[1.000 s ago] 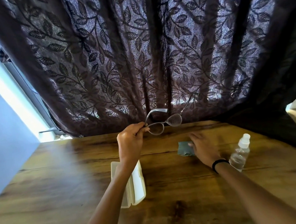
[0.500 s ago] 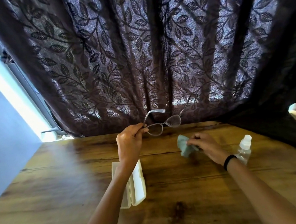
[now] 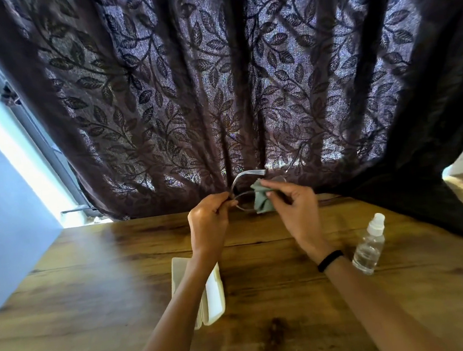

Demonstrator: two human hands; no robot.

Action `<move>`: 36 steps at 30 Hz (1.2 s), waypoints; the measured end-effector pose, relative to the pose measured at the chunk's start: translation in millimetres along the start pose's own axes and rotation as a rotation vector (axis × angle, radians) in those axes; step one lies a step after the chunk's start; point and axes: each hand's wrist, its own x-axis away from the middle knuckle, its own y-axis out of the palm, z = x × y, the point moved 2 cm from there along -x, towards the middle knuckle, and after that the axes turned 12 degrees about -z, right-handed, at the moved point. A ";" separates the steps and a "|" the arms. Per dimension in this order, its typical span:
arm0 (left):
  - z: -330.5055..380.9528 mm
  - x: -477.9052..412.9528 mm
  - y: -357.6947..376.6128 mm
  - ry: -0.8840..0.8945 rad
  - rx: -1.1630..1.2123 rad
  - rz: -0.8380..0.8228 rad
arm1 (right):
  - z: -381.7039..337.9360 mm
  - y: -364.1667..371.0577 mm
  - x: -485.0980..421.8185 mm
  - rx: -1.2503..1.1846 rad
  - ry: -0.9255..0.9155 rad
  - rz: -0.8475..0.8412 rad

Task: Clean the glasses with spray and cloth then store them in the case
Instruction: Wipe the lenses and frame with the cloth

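Left hand (image 3: 207, 216) pinches the glasses (image 3: 246, 179) while right hand (image 3: 295, 205) presses the cloth (image 3: 261, 198) on them.

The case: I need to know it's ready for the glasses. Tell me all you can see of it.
The case is a pale cream, hard-looking oblong with rounded corners, lying open on the wooden table, its two halves side by side. The left forearm crosses above it, hiding part. Nothing shows inside.

Dim, backlit curtain (image 3: 230, 89); fisheye-warped edges
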 end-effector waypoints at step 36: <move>4.8 -10.1 -3.6 -0.076 0.165 0.190 | -11.5 23.9 1.2 0.720 -0.461 -0.115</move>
